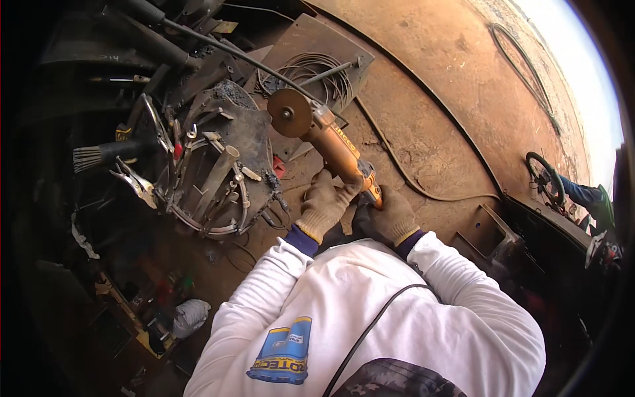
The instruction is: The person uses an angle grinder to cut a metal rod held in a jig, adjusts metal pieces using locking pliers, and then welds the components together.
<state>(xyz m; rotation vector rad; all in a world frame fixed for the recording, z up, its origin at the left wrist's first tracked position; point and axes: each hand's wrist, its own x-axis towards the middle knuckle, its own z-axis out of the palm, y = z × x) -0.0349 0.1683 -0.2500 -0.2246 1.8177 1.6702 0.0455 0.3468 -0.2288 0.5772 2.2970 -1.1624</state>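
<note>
An orange angle grinder is held in front of my chest, its round brown disc pointing up and to the left. My left hand, in a knitted work glove, is closed round the grinder's body from the left. Gloved the same way, my right hand grips the rear end of the handle. The disc's edge is close to a dark metal work surface; whether they touch I cannot tell. Locking pliers and several other clamps hang round a metal ring at that surface's near side.
Coiled wire lies on a metal plate beyond the grinder. A hose runs over the brown ground. At the far right are a bicycle wheel and another person. A wire brush sticks out at the left.
</note>
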